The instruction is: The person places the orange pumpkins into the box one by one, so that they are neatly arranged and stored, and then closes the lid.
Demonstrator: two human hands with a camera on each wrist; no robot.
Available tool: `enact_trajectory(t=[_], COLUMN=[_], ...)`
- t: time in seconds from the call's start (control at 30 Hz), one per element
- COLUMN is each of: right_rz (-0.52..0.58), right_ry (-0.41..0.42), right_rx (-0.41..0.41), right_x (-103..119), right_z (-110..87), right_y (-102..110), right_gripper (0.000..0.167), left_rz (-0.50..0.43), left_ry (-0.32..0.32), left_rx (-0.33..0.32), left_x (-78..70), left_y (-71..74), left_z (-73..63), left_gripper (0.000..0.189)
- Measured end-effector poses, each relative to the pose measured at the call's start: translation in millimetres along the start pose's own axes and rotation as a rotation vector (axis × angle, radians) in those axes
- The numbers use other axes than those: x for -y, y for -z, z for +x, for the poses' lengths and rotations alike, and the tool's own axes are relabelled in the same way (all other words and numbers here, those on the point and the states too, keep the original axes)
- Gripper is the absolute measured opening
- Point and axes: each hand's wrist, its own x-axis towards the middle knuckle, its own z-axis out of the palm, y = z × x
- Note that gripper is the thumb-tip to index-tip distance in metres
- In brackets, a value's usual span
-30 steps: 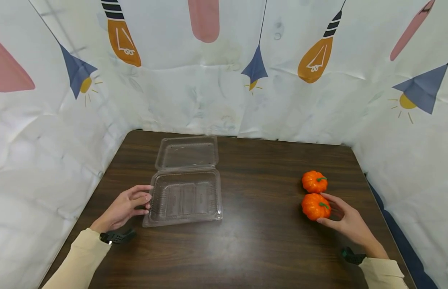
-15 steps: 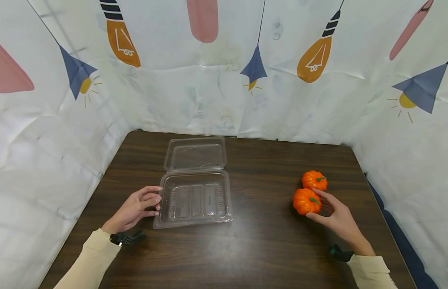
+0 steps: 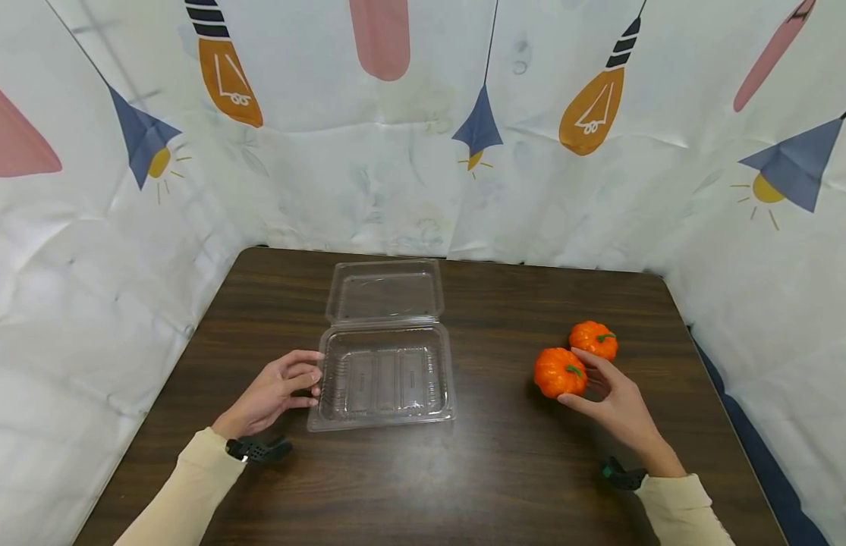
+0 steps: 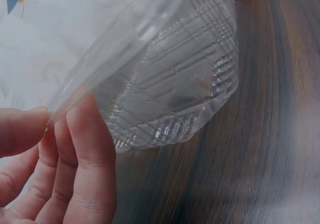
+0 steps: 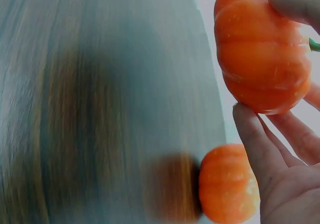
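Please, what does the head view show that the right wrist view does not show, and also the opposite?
Only the head view: the left hand holding the near side edge of the open clear container, the beige sleeves, and the printed lamp pictures.

Only the right wrist view: an orange-brown reflection in the tabletop, next to the second pumpkin.

Both: the right hand holding one pumpkin, the second pumpkin, and the tabletop.
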Motion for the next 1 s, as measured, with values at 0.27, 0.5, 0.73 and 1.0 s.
enact_trajectory(t=[0.27, 0.5, 0.73, 1.0], right_rz=[0.07, 0.123, 0.153, 0.197], right_ry=[0.03, 0.063, 0.092, 0.115], right_rx=[0.01, 0.022, 0.016, 0.027], right_x=[11.4, 19.6, 25.6, 39.7], right_z=[9.0, 16.0, 21.7, 25.7], right_y=[-12.3, -24.2, -33.4, -41.7], right_gripper=[0.075, 0.074, 0.075, 0.076], left_rz=[-0.028, -0.044, -0.072, -0.087], left_ry=[0.005, 0.028, 0.017, 0.012], left_rx=[0.013, 0.016, 0.03, 0.053], left_x=[0.6, 0.9, 0.3, -0.2], left_y=[-11.3, -22.7, -30.8, -40.4], left_z=[8.9, 15.3, 21.2, 28.4], left_gripper=[0.049, 0.047, 0.047, 0.048])
